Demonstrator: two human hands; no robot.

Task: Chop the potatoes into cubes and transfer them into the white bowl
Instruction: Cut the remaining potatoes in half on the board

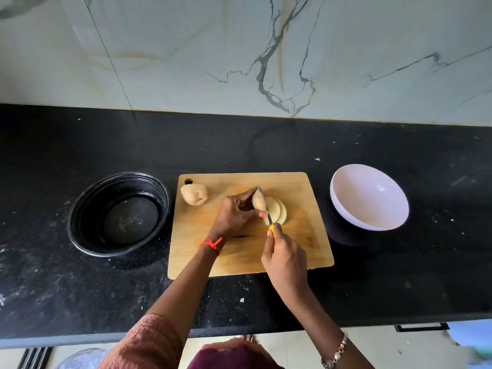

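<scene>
Left hand (234,213) steadies the potato (257,201) on the board (306,235); right hand (286,259) holds the knife (265,205) against it.

Both arms reach in from the bottom edge, the left in a pinkish sleeve (149,339) with a red thread (211,243) at the wrist, the right bare with a bracelet (336,352). The left hand (234,211) curls knuckles-up around the potato (257,201). The right hand (285,259) wraps the knife (265,206) handle, with what looks like the index finger laid along the top.

Wooden cutting board (239,251), glossy white bowl (370,201).
</scene>
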